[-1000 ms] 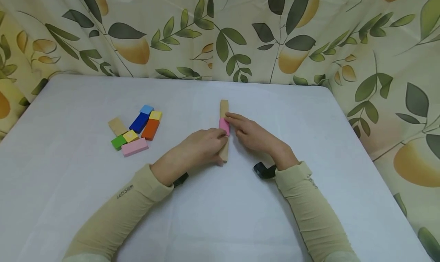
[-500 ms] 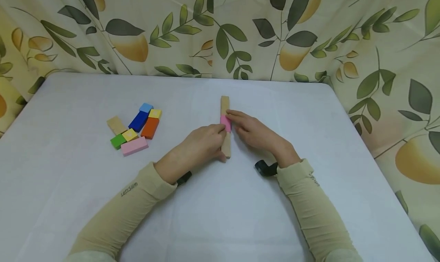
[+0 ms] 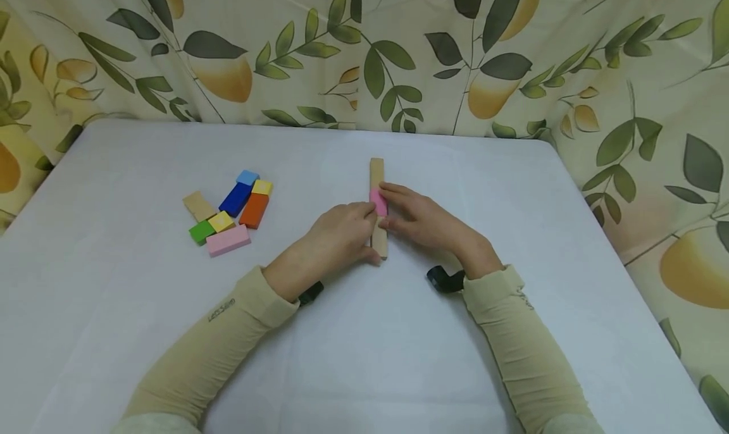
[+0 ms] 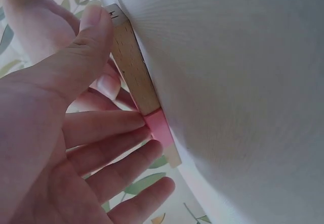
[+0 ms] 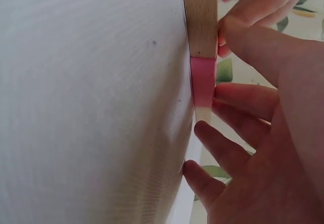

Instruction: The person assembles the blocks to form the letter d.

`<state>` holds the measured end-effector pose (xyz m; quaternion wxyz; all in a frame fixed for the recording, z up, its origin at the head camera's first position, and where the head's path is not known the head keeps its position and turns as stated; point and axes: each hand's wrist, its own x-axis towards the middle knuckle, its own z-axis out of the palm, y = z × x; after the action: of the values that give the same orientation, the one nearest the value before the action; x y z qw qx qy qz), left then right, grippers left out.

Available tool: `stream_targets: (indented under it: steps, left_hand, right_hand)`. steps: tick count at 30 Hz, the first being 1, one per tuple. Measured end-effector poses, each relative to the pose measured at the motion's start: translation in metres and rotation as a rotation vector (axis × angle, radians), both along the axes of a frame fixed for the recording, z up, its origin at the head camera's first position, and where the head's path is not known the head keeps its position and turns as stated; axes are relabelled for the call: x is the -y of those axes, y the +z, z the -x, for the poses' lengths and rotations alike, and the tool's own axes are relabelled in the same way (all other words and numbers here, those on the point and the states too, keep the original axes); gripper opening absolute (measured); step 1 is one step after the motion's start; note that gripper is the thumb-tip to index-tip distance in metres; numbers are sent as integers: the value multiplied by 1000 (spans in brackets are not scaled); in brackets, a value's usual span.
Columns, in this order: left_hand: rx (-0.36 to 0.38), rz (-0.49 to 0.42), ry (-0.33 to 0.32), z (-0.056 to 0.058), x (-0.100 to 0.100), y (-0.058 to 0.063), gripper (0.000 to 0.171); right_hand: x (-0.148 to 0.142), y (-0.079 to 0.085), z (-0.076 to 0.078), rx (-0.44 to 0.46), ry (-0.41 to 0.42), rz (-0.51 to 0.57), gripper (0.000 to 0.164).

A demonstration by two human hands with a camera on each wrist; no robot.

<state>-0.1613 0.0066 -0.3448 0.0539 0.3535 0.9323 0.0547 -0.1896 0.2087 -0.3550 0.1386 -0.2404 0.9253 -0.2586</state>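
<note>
Three small blocks form a straight row pointing away from me on the white table: a near wooden block (image 3: 380,243), a pink block (image 3: 378,201) and a far wooden block (image 3: 376,171). Along the left side lies my left hand (image 3: 342,235). Its thumb rests against the near end of the row, and its fairly straight fingers touch the pink block (image 4: 160,127). From the right, my right hand (image 3: 433,222) touches the row with extended fingers at the pink block (image 5: 203,82). Its thumb lies by the near wooden block (image 5: 201,21).
A loose group lies at the left: a light pink block (image 3: 228,240), a green block (image 3: 202,232), an orange block (image 3: 254,210), a dark blue block (image 3: 235,199), a light blue block (image 3: 247,177), a wooden block (image 3: 198,205) and yellow ones. A patterned curtain (image 3: 319,54) hangs behind the table.
My right thumb has come in against the row near the joint of the pink and near wooden blocks. The left hand keeps its place along the row. The head view has shifted slightly.
</note>
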Motion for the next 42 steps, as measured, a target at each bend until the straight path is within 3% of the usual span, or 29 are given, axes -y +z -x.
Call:
stream_targets:
  steps: [10, 18, 27, 34, 42]
  left_hand:
    - [-40, 71, 37, 3, -1, -2, 84]
    - [-81, 43, 53, 4, 1, -1, 81]
    - [48, 66, 63, 8, 10, 1, 79]
    - [113, 92, 66, 13, 30, 18, 57]
    - [200, 37, 149, 19, 52, 34, 55]
  right_hand:
    - [2, 0, 0, -6, 10, -21, 75]
    - [3, 3, -1, -27, 31, -41, 81]
    - [6, 1, -1, -12, 14, -37, 81]
    - [5, 3, -1, 23, 3, -45, 81]
    - [5, 2, -1, 43, 0, -58, 80]
